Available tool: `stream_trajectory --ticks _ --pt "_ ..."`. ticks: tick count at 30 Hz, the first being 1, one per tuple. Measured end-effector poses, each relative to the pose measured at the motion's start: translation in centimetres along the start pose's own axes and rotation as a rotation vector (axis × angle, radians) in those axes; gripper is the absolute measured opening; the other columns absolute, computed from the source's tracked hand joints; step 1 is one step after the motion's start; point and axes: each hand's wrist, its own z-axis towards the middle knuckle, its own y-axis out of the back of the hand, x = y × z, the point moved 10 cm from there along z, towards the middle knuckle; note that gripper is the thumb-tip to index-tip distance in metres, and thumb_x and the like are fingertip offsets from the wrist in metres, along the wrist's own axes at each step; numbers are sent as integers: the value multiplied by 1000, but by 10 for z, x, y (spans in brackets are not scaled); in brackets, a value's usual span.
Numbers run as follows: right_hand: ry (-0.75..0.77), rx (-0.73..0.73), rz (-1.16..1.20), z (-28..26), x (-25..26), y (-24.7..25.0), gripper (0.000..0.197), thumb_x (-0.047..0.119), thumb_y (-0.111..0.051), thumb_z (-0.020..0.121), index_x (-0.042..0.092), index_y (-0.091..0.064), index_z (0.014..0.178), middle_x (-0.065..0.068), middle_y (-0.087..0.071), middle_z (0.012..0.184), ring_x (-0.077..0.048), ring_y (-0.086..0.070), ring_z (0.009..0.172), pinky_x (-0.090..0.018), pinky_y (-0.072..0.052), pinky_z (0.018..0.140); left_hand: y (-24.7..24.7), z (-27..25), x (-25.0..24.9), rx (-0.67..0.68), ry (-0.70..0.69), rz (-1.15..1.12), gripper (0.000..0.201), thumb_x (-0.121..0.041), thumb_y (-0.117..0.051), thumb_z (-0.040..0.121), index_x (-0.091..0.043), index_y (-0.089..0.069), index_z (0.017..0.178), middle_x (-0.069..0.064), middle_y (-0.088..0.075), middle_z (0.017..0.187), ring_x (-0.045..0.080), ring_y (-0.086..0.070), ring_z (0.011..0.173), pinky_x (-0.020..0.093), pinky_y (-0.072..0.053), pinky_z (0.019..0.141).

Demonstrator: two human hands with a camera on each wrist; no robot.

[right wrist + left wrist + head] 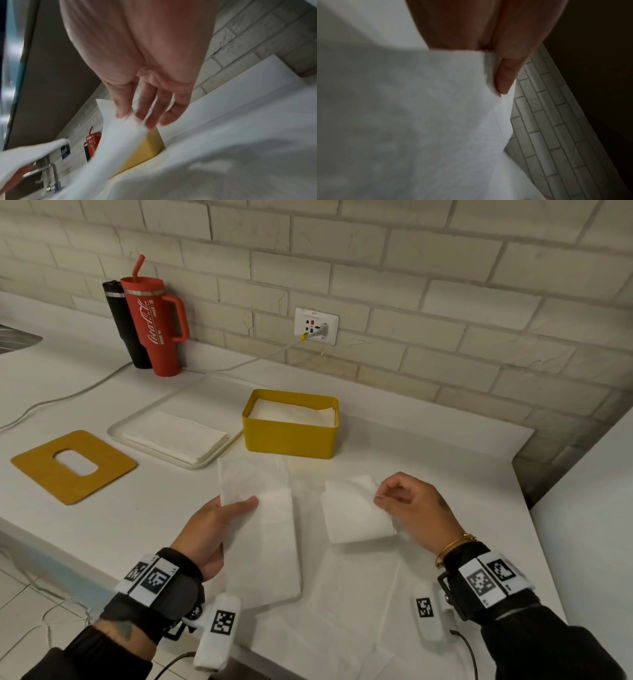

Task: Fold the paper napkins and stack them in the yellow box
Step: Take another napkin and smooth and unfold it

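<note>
Nearest the camera, 1 unfolded napkin (342, 604) lies flat on the counter (428, 440). Above it, 2 folded napkins are held up: the left hand (209, 537) grips a long strip (263, 529), its long axis running away from the person, and the right hand (407, 505) pinches a shorter piece (352, 511). Behind them, 1 yellow box (291, 436) holds stacked napkins beside 1 tray (120, 431) of more.

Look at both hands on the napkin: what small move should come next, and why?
Probably bring the right hand across to the left hand, laying its lifted flap over the napkin. Each hand pinches a raised part, so the fold looks half made, and the yellow box behind already holds folded ones.
</note>
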Motion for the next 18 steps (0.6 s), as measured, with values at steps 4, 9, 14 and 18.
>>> stream_trajectory --ticks 4,9,14,18 --pt "71 -76 -106 -1 5 10 12 19 -72 91 28 -66 87 20 -58 120 2 -56 114 -26 -44 98 -2 2 1 2 3 4 19 -9 -61 95 -4 -68 113 18 -77 101 31 -76 82 40 -62 73" --pt "103 -21 24 2 22 16 11 19 -70 94 24 -62 88 10 -70 83 -7 -63 82 -29 -47 83 -9 4 -2 13 2 13 16 -8 -60 96 -5 -68 110 15 -77 95 29 -75 77 37 -63 67" --pt "130 66 563 -4 69 18 11 11 -74 82 15 -65 88 -1 -69 82 -13 -64 74 -26 -51 64 -27 9 -9 41 -21 25 18 -9 -60 96 -6 -68 113 15 -77 100 28 -76 81 41 -58 75" --pt "96 41 697 0 88 6 14 7 -75 80 11 -65 90 -8 -71 88 -18 -67 79 -28 -57 67 -47 11 -8 71 -14 2 28 -16 -62 96 -5 -67 121 15 -77 107 31 -75 90 42 -57 81"
